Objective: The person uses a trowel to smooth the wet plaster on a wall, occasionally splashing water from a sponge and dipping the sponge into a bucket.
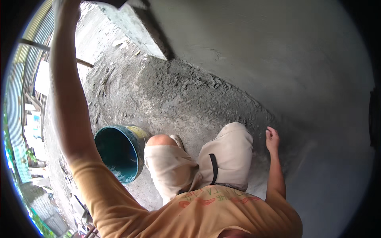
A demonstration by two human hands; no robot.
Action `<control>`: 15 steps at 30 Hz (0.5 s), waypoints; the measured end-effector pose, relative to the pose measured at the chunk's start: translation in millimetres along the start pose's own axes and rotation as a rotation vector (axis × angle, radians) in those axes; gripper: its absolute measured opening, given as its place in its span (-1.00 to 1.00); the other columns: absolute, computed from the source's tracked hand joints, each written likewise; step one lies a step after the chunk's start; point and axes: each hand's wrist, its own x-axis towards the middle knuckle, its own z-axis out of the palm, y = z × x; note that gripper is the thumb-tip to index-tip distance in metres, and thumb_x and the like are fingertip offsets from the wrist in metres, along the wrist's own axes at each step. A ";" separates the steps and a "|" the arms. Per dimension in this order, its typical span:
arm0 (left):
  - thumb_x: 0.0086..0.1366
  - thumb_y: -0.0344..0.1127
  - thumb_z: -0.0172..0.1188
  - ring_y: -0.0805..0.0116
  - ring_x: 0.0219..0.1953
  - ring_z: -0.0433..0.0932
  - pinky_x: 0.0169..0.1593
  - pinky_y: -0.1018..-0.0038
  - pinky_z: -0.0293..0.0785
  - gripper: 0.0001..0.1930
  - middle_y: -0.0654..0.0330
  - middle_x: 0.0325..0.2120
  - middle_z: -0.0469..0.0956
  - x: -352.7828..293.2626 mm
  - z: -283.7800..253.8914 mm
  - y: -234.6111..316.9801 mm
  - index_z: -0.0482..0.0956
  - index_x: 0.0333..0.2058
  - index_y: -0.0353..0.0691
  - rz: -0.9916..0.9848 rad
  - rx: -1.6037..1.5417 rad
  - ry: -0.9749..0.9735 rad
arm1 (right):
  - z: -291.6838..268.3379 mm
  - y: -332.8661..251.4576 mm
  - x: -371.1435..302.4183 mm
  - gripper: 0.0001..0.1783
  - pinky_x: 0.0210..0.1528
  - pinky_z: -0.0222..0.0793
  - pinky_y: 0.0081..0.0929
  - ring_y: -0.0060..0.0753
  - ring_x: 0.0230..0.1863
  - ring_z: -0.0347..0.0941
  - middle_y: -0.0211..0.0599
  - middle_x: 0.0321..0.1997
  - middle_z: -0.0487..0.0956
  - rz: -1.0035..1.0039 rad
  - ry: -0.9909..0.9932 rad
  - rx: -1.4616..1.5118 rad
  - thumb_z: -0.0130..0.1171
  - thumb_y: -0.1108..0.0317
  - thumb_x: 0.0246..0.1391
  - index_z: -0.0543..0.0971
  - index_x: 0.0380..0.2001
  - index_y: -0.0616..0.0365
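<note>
My left arm stretches far up along the left side. Its hand (68, 7) is cut off by the top edge, so its fingers are hidden. Beside that hand, a dark flat thing (109, 2) pokes in at the top; its kind and whether I grip it cannot be made out. My right hand (272, 139) hangs by the wall's foot, right of my knee, fingers loosely bent and slightly apart, nothing in it. The smooth grey plastered wall (254, 43) fills the upper right. I am squatting, with both knees bent in front of me.
A bucket (119, 152), dark teal inside with some liquid, stands left of my knees. Crumbled mortar (198, 79) lies along the wall's foot. A pale concrete edge (149, 41) juts out at the top. A thin rod (84, 62) and corrugated metal sheets (18, 85) are at the left.
</note>
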 end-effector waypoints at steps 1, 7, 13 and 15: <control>0.39 -0.03 0.20 0.23 -0.39 0.63 -0.21 0.35 0.54 -0.60 0.04 -0.45 0.64 -43.2 -31.6 16.4 0.56 -0.21 -0.35 -0.019 0.067 0.093 | 14.8 -16.7 13.1 -0.77 -0.13 0.48 -0.29 -0.10 -0.18 0.59 -0.08 -0.17 0.62 -0.125 -0.013 0.014 0.19 0.33 0.23 0.63 -0.11 0.19; 0.47 -0.10 0.11 0.28 -0.09 0.57 -0.02 0.29 0.55 -0.64 0.11 -0.10 0.57 -229.3 -205.3 48.9 0.47 0.08 -0.20 -0.191 0.049 0.426 | 95.9 -73.5 80.0 -0.84 -0.27 0.46 -0.32 -0.20 -0.36 0.57 -0.14 -0.38 0.60 -0.351 -0.248 0.043 0.35 0.34 0.09 0.63 -0.39 0.22; 0.51 -0.05 -0.02 0.22 0.05 0.51 0.07 0.29 0.49 -0.52 0.10 0.09 0.48 -466.6 -423.8 120.0 0.37 0.23 -0.24 -0.274 0.365 0.956 | 189.5 -159.0 95.8 -0.53 0.12 0.42 -0.14 0.09 0.09 0.47 0.01 0.04 0.54 -0.511 -0.500 0.062 0.32 0.19 0.12 0.53 0.05 0.14; 0.51 -0.04 -0.02 0.25 -0.03 0.51 0.01 0.32 0.49 -0.55 0.13 0.02 0.50 -516.4 -458.4 149.9 0.41 0.18 -0.25 -0.278 0.407 1.040 | 214.1 -223.2 69.2 -0.48 0.18 0.39 -0.14 0.12 0.14 0.45 0.03 0.09 0.51 -0.546 -0.676 0.092 0.31 0.19 0.12 0.48 0.11 0.14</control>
